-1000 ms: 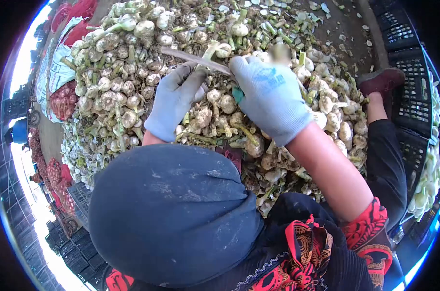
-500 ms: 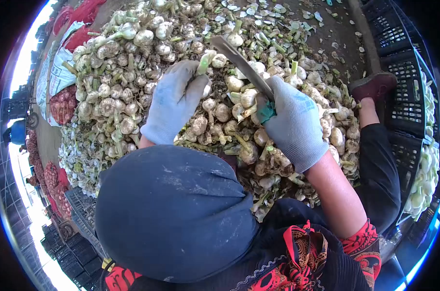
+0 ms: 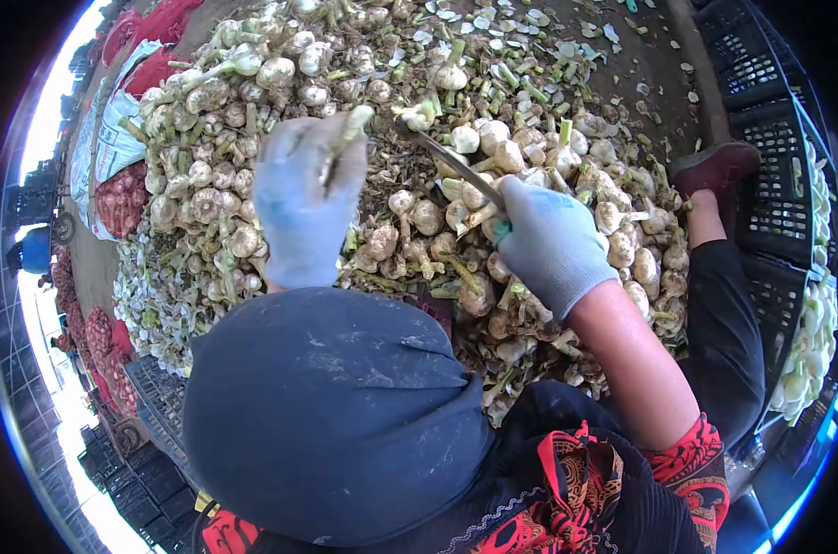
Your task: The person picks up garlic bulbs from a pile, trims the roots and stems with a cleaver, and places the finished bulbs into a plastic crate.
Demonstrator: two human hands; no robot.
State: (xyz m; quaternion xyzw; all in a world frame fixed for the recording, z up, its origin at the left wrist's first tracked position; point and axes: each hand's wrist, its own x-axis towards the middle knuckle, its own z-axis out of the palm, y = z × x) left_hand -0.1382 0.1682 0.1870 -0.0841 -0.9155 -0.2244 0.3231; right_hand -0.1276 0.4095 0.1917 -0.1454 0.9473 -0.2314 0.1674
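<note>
My left hand (image 3: 308, 198), in a pale blue-grey glove and smeared by motion, is closed on a green-white garlic stalk (image 3: 355, 124); whether a bulb is on it is hidden. My right hand (image 3: 557, 242), also gloved, grips a knife (image 3: 456, 164) by a handle with a bit of green showing. The blade points up and to the left. Close to its tip is a trimmed-looking piece of garlic (image 3: 419, 115). Beneath both hands spreads a heap of soil-stained garlic bulbs (image 3: 426, 217), many with short stems.
Black plastic crates (image 3: 774, 171) stand along the right, with peeled white garlic (image 3: 807, 360) behind them. Red net sacks (image 3: 121, 203) lie at the left. Peelings (image 3: 493, 23) litter the ground at the top. A dark head covering (image 3: 331, 415) fills the lower middle.
My left hand has moved left, away from the knife, with the stalk in it. My right hand has shifted slightly left and down, and the blade now lies lower.
</note>
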